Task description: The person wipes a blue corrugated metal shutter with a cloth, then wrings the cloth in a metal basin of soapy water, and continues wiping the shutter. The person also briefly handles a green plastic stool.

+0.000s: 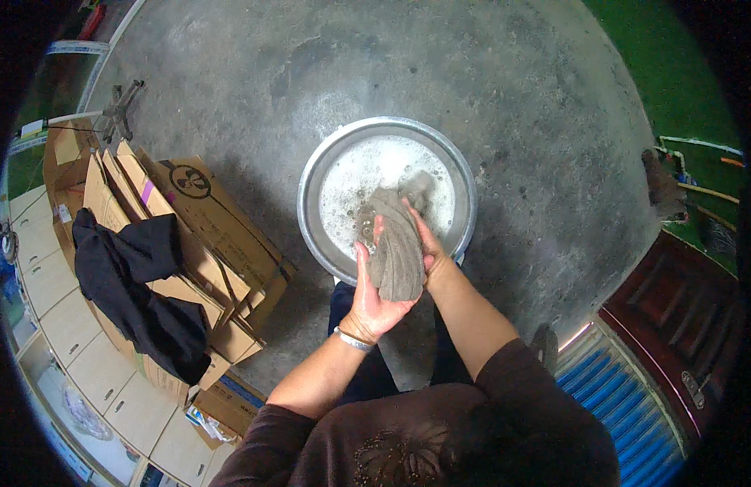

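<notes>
A wet, grey-brown cloth (pixel 397 252) is bunched lengthwise between my two hands, above the near side of a round metal basin (pixel 308 234). My left hand (pixel 375 307) cups its near end from the left, the thumb pointing up along its side. From the right, my right hand (pixel 430 246) grips the cloth with the fingers stretched along its edge. The far end hangs down towards white, foamy water (pixel 375 161) that fills the basin. Under the foam near that end, a greyish lump (pixel 419 185) shows; whether it is part of the same cloth I cannot tell.
Flattened cardboard boxes (pixel 223 213) lean at the left, with a black garment (pixel 138 286) draped over them. Pale cabinets (pixel 101 359) stand behind. A dark red door (pixel 661 316) and a blue slatted panel (pixel 619 389) are at the right. Grey concrete floor (pixel 534 122) surrounds the basin.
</notes>
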Motion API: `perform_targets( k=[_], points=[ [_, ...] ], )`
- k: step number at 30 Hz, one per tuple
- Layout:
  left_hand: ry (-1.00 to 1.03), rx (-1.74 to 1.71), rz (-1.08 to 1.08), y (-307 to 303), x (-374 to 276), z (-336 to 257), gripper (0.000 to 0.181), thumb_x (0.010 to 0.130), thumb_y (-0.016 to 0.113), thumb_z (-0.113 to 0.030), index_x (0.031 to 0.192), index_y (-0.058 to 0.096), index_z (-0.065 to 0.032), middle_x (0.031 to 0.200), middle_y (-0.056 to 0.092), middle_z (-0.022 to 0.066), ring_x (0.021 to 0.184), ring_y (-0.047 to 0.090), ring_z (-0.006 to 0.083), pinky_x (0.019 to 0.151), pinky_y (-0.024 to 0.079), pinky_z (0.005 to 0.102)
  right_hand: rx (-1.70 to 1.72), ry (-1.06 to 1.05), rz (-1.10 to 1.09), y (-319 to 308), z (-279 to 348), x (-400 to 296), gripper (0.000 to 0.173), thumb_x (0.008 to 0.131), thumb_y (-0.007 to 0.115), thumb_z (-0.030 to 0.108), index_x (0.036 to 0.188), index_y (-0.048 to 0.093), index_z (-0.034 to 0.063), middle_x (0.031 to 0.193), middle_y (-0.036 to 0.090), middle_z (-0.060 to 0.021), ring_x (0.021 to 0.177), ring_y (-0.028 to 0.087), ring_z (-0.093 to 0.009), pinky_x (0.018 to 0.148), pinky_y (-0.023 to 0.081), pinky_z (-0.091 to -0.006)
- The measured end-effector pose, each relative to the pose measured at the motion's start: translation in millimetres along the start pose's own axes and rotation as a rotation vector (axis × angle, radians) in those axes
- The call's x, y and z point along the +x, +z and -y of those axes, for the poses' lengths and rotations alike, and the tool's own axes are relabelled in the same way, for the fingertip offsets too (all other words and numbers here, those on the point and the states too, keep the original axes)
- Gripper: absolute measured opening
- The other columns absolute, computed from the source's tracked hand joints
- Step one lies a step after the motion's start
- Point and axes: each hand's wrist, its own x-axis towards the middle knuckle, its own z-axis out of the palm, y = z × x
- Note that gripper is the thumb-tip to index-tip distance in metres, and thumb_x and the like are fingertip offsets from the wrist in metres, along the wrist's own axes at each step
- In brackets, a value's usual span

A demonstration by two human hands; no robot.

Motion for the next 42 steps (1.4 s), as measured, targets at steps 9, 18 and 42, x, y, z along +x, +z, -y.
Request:
perform_targets(
  k=[9, 18, 42],
  points=[
    [-0.175, 0.864, -0.266, -24.1, 15.5, -30.5, 0.044, 0.086, 0.064, -0.036, 0.117, 0.054, -0.0067, 0.103, 0.061, 0.0042, 0.092, 0.058, 0.0163, 0.078, 0.048, 0.0319, -0.861, 0.035, -0.405, 11.3, 20.5, 9.5, 0.043, 0.086, 0.060, 0.015, 0.125, 0.049, 0.0002, 0.114, 0.059, -0.0130, 0.098, 0.060, -0.022, 0.082, 0.051, -0.0345],
    [0.179, 2.005, -0.289, -47.9, 57.4, -30.8, 0.059, 0.075, 0.071, -0.036, 0.117, 0.053, 0.0016, 0.102, 0.063, 0.0194, 0.094, 0.061, 0.0330, 0.081, 0.048, 0.0354, -1.911, 0.020, -0.819, 7.3, 14.6, 42.3, 0.043, 0.079, 0.064, 0.019, 0.114, 0.054, -0.0049, 0.110, 0.058, -0.0258, 0.097, 0.059, -0.036, 0.086, 0.047, -0.0402],
    [-0.027, 0.711, -0.103, -16.4, 3.7, -52.5, 0.056, 0.081, 0.064, -0.028, 0.127, 0.045, -0.0020, 0.116, 0.058, 0.0118, 0.104, 0.057, 0.0236, 0.091, 0.046, 0.0381, -0.802, -0.129, -0.434, -3.0, 57.8, 3.7, 0.070, 0.092, 0.037, 0.059, 0.135, 0.040, 0.0034, 0.134, 0.047, -0.0102, 0.121, 0.047, -0.023, 0.104, 0.035, -0.0373]
  ],
)
